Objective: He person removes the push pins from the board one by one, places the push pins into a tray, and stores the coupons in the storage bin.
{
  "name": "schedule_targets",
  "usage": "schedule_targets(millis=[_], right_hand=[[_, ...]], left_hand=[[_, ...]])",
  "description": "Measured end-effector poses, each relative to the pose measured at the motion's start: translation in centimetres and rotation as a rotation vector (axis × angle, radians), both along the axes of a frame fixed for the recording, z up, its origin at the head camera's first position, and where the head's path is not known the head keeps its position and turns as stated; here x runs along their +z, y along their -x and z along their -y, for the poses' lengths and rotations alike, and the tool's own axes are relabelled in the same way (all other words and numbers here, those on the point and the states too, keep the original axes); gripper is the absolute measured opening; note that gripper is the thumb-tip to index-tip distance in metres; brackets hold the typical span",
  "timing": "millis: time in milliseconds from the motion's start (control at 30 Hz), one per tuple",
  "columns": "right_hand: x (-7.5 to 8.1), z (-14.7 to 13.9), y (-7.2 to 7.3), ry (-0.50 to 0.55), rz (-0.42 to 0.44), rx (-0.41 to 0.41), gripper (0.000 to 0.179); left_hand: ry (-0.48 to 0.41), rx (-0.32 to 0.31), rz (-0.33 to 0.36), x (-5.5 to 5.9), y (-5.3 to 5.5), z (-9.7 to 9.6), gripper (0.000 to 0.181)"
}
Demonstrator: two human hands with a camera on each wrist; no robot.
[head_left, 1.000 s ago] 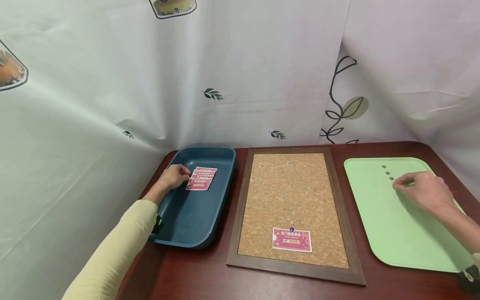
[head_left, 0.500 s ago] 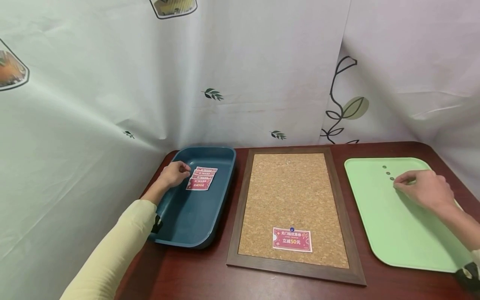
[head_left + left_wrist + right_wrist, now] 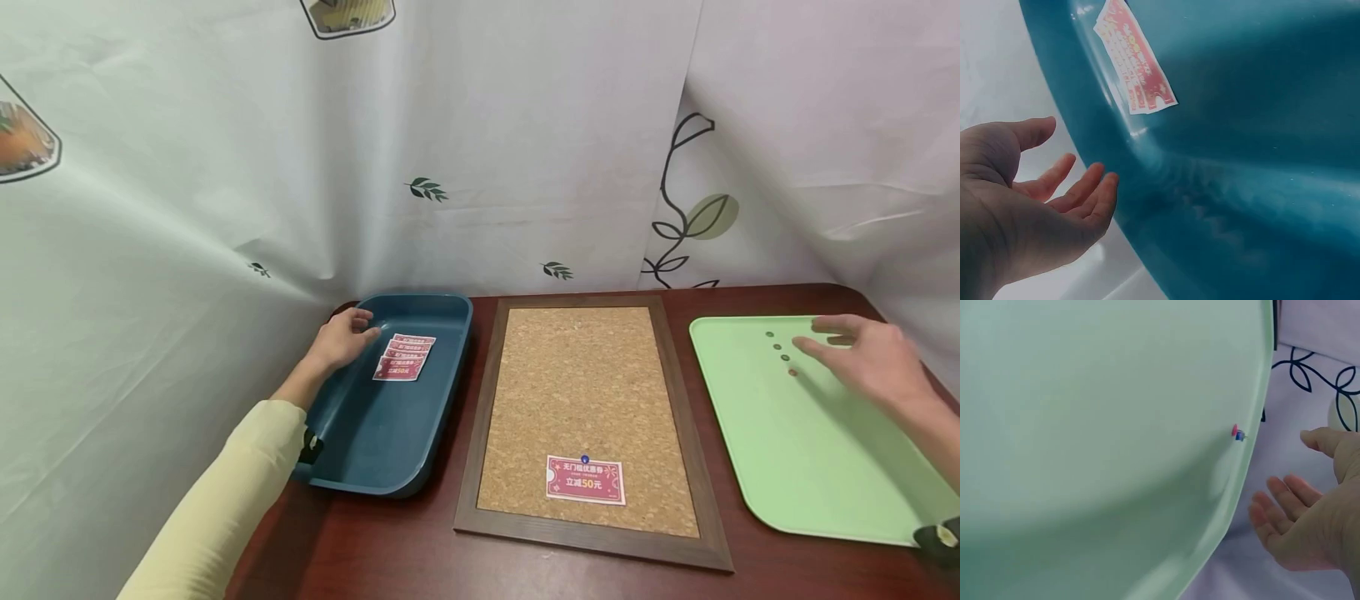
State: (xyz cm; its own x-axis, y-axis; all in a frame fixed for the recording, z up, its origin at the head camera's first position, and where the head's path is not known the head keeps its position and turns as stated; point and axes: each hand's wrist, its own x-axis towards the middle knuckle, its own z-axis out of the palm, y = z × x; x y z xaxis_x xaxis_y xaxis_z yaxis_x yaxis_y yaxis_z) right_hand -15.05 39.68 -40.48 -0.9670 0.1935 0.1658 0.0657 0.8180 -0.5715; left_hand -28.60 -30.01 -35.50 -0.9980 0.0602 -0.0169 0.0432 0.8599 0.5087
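In the head view my left hand (image 3: 342, 340) hovers over the left side of a dark blue tray (image 3: 367, 450), fingers relaxed and holding nothing. Just right of it lies an overlapping row of pink paper coupons (image 3: 400, 369). My right hand (image 3: 862, 354), also loosely spread, is above the far right part of a light green tray (image 3: 810, 467). Near its fingertips stands a short line of small pushpins, the closest one reddish (image 3: 792, 372) and the others dark. The right wrist view shows a pink pushpin (image 3: 1234, 430) and a blue pushpin (image 3: 1240, 435) by the tray's rim.
Between the trays lies a wood-framed cork board (image 3: 577, 392). Low on it, one pink coupon (image 3: 570, 487) is held at its top edge by a blue pushpin (image 3: 585, 459). Everything rests on a dark red table (image 3: 390, 542), with a white patterned curtain (image 3: 525, 150) behind.
Both hands have lifted and their fingers have spread: the left up and away from the coupons, the right up from the pushpins. The reddish pushpin now shows on the green tray.
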Motion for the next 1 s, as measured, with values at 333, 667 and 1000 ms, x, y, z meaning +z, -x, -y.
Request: schedule_targets(millis=[333, 667, 1000], right_hand=[[1.4, 1.0, 0.4, 0.074, 0.013, -0.001, 0.082], [2.6, 3.7, 0.7, 0.116, -0.018, 0.063, 0.085], [3.4, 6.0, 0.7, 0.145, 0.013, 0.167, 0.089]], left_hand=[[-0.04, -0.032, -0.046, 1.5, -0.7, -1.7, 0.066], [-0.092, -0.141, -0.087, 2.4, -1.9, -4.7, 0.069], [-0.119, -0.232, -0.101, 2.9, -3.4, -7.6, 0.066]])
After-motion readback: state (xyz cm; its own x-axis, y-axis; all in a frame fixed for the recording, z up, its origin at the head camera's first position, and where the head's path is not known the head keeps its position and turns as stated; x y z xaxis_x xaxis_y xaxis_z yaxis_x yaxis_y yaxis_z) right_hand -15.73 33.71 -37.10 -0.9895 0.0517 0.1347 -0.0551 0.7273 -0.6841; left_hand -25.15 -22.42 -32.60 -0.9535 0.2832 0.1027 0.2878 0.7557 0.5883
